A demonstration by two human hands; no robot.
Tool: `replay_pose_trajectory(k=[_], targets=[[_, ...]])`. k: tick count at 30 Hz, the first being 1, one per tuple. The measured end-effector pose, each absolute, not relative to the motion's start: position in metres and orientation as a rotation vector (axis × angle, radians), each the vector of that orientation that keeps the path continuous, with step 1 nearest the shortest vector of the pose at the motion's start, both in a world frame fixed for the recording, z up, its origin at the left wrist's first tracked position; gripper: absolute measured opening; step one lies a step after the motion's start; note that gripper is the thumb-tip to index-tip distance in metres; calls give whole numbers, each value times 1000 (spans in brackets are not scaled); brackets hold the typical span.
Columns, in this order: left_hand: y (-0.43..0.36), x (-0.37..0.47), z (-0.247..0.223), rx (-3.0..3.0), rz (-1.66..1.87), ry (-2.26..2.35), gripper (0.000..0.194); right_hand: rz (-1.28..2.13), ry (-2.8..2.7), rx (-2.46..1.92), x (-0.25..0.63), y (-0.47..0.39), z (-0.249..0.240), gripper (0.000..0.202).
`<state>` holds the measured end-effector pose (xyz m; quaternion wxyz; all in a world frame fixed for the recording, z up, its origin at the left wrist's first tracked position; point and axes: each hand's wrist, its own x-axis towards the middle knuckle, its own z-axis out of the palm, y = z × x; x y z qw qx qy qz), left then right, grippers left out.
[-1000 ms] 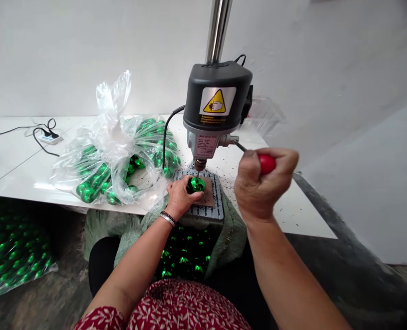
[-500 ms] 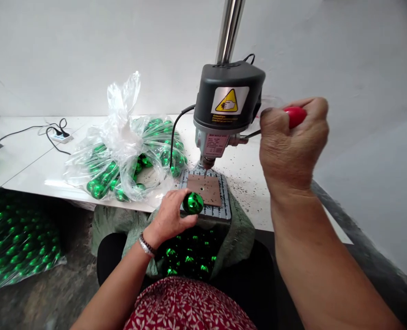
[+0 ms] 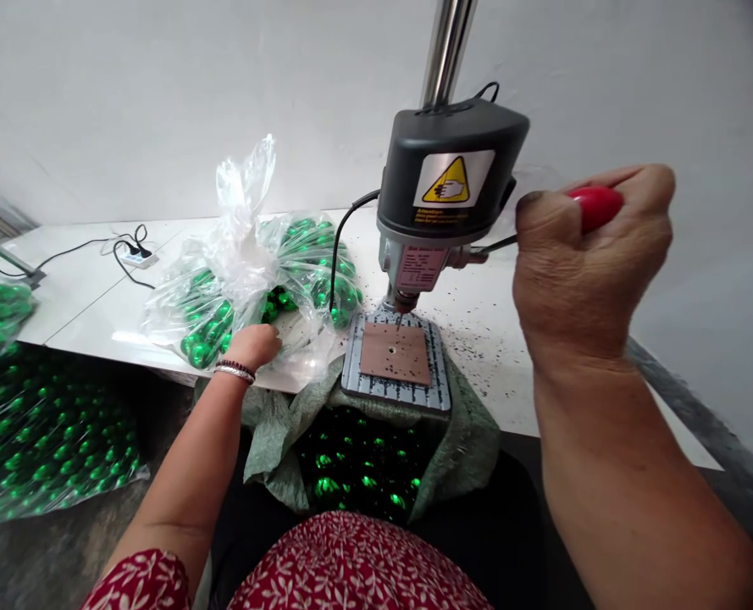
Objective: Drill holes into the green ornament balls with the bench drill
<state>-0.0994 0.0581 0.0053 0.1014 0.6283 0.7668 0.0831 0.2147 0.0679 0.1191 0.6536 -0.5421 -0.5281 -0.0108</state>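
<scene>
Since half a second ago the left hand [image 3: 255,346] has left the drill press [image 3: 443,199]: it then held a green ball at the front edge of the press's base plate [image 3: 394,360], and now it reaches into the mouth of the clear plastic bag [image 3: 249,275] lying to the left of the press, with no ball seen in it. Its fingers curl downward into the plastic among the green balls [image 3: 207,326]; whether they have closed on one cannot be told, since the fingertips are hidden by the film. A beaded bracelet [image 3: 235,370] sits on that wrist.

Right of the press, the right hand [image 3: 589,258] is clenched in a fist around the red knob [image 3: 595,206] of the feed lever, held up level with the press's grey motor housing, much as it was before. The drill bit [image 3: 400,320] stands raised above the brown pad [image 3: 395,353] on the base plate, which shows a small hole and carries nothing.

Below the front of the base plate a green sack [image 3: 357,466] hangs open, holding shiny green balls. Dark drilling chips [image 3: 478,356] speckle the white table [image 3: 84,296] to the right of the press. Farther left of the press, beyond the bag, a white power strip [image 3: 138,257] with black cables lies on the table, and more bagged green balls [image 3: 39,440] lie on the floor under the table's left end.
</scene>
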Motion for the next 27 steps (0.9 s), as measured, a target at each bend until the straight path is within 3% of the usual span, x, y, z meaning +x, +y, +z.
replay_pose_trajectory(k=[3,7,16,19,23,27], targets=[[53,-99,5,1884,-63,2210,31,-43,-1199,-1183,214,68,118,14],[50,-92,9,1899,-147,2088,49,-54,-1219,-1168,214,67,117,12],[47,-86,10,1843,-189,2146,49,-30,-1218,-1181,214,67,117,12],[44,-85,15,1857,155,2183,54,-25,-1221,-1176,214,66,117,13],[33,-72,23,1415,1036,1807,57,2,-1202,-1159,214,66,117,15],[19,-46,21,999,1174,1285,55,16,-1202,-1151,214,66,116,17]])
